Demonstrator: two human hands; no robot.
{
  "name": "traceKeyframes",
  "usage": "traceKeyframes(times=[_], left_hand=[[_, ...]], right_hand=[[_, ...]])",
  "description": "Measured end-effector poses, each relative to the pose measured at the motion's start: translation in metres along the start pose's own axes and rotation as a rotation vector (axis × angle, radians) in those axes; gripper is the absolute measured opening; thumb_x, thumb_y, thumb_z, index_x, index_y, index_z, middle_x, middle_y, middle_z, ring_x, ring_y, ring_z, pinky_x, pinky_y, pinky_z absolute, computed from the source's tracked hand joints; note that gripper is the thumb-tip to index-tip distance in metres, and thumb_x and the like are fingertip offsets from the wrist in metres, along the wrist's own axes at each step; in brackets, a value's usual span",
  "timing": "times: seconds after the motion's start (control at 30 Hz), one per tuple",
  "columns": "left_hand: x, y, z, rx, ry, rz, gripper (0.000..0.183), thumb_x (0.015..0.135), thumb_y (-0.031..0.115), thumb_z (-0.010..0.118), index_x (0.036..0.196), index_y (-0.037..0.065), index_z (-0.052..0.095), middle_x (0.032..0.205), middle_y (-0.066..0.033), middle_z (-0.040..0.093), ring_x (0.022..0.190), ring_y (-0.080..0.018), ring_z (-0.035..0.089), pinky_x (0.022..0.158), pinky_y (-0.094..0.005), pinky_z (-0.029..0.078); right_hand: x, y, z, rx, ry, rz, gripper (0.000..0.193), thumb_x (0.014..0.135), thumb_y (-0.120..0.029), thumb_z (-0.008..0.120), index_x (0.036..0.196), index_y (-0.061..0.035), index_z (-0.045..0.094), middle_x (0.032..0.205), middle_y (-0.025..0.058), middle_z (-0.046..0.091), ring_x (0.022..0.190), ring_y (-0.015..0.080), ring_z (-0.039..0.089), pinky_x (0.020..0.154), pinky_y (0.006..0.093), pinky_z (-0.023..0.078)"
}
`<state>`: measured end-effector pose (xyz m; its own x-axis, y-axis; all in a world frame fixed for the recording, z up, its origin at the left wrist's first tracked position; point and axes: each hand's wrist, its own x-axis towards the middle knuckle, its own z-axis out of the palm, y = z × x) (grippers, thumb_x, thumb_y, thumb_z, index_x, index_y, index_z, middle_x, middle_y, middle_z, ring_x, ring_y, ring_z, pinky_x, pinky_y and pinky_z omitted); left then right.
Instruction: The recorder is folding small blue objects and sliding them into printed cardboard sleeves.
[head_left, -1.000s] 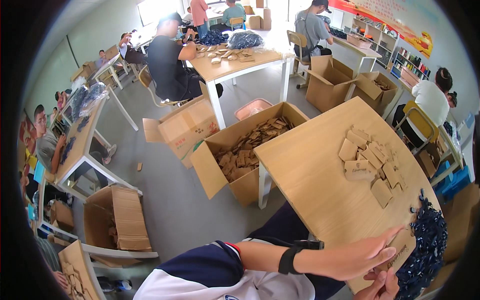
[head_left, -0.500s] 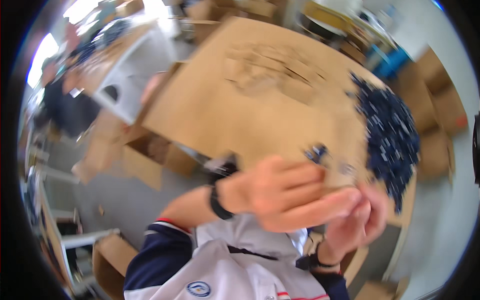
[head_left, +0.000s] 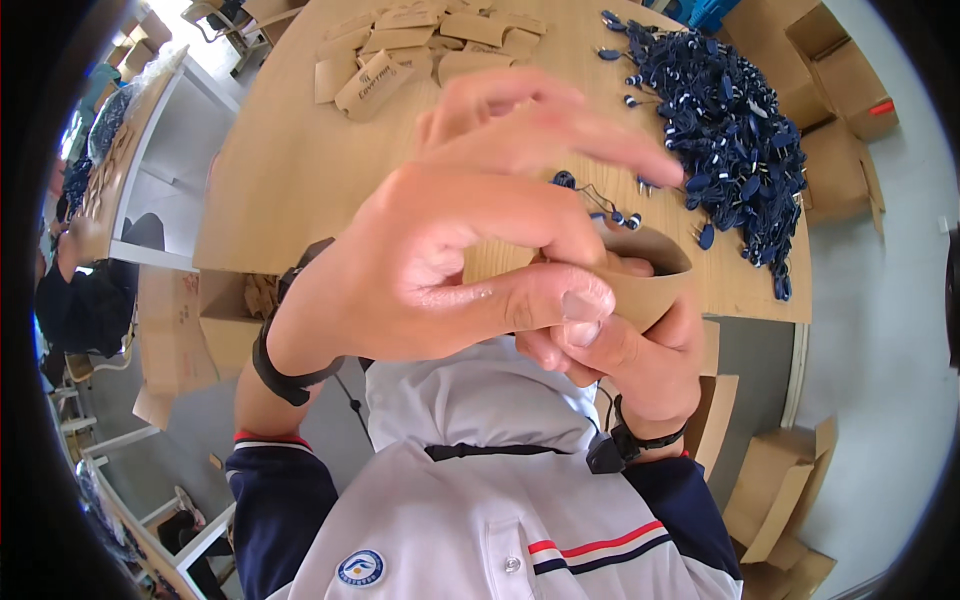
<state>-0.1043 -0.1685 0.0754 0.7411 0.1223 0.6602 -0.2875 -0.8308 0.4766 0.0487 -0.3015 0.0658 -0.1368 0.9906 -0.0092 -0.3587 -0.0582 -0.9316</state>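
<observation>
My right hand (head_left: 655, 365) is wrapped round a small brown cardboard sleeve (head_left: 665, 285), with its open mouth facing up and away from me. With thumb and forefinger, my left hand (head_left: 470, 225) pinches the near left edge of that sleeve. The other left fingers are raised and spread, slightly blurred. Just beyond the sleeve lies one set of dark blue earphones (head_left: 630, 220) on the table, partly hidden by my left hand. The inside of the sleeve is mostly hidden by fingers.
A large heap of dark blue corded earphones (head_left: 735, 140) covers the right of the wooden table (head_left: 290, 170). Several flat cardboard sleeves (head_left: 400, 40) lie at the far side. Open cardboard boxes (head_left: 775, 490) stand right; another carton (head_left: 228, 320) is left. A person (head_left: 90, 300) sits far left.
The view has shifted and become sharper. My hands have turned, so the mouth of the cardboard sleeve now shows open, and my left fingers have lifted and spread.
</observation>
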Motion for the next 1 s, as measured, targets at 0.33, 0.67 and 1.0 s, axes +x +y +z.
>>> traceKeyframes(times=[0.33,0.67,1.0], left_hand=[[-0.014,0.005,0.029,-0.418,0.293,-0.470,0.017,0.082,0.018,0.069,0.082,0.004,0.060,0.121,-0.0168,0.054,0.117,-0.0207,0.043,0.097,-0.0346,0.035],[-0.023,0.008,0.057,-1.090,0.107,-0.857,0.075,0.068,0.005,0.071,0.134,0.006,0.036,0.149,-0.0132,0.029,0.130,-0.0204,0.037,0.104,-0.0345,0.035],[-0.020,-0.007,0.075,0.643,0.403,0.109,0.023,0.079,0.013,0.069,0.080,0.008,0.047,0.114,-0.0150,0.066,0.098,-0.0326,0.065,0.076,-0.0369,0.051]], right_hand=[[0.024,0.029,-0.005,-0.872,0.363,-0.580,0.030,0.081,-0.005,0.071,0.108,-0.0024,0.058,0.086,0.0151,0.062,0.074,0.0326,0.062,0.066,0.0341,0.049],[0.000,0.014,-0.026,-0.957,-0.073,-0.369,0.025,0.072,-0.006,0.074,0.093,0.0009,0.064,0.081,0.0096,0.064,0.070,0.0169,0.060,0.062,0.0271,0.046],[0.008,0.040,-0.007,-0.173,0.297,-0.315,0.044,0.097,-0.011,0.049,0.138,-0.0018,0.035,0.132,0.0113,0.046,0.121,0.0174,0.046,0.101,0.0338,0.039]])
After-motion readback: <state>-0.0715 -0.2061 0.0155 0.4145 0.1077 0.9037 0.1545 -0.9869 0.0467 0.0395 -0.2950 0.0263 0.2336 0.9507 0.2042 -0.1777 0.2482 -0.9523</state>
